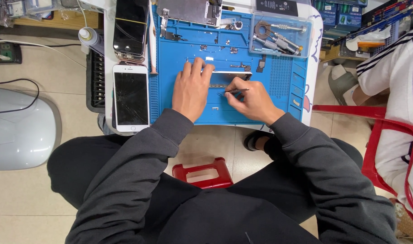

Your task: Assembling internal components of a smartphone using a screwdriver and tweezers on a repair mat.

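Observation:
My left hand (191,88) lies flat on an opened phone body (229,77) on the blue work mat (278,90), holding it down. My right hand (250,97) pinches thin dark tweezers (236,91), their tip pointing left toward the phone's lower part, close to my left fingers. Most of the phone body is hidden under both hands. Small metal parts and screws lie scattered on the mat above the phone.
A white phone with a cracked screen (131,97) and a black phone (131,29) lie left of the mat. A clear tray with screwdrivers (278,36) sits at the upper right. A red stool (204,174) stands below; another person sits on a red chair (387,131) at the right.

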